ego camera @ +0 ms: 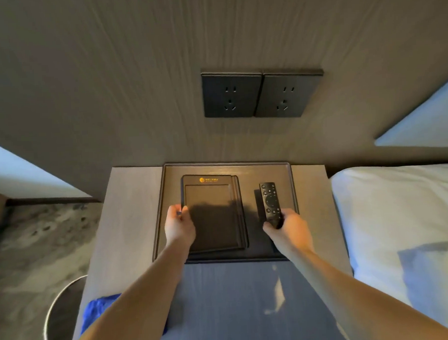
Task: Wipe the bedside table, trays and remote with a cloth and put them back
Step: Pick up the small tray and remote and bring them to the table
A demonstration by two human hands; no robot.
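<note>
- The remote lies in the right half of the large tray, its long axis running away from the person, button face up.
- The right hand is the nearer one: its fingers are curled round the remote's near end.
- The left hand pinches the left edge of the small tray, a dark logo-stamped one lying inside the large tray.
- The blue cloth sits on the worktop at its near left corner, behind both hands and partly hidden by the left forearm.
- Whichever hand frees first must reach back for it.
</note>
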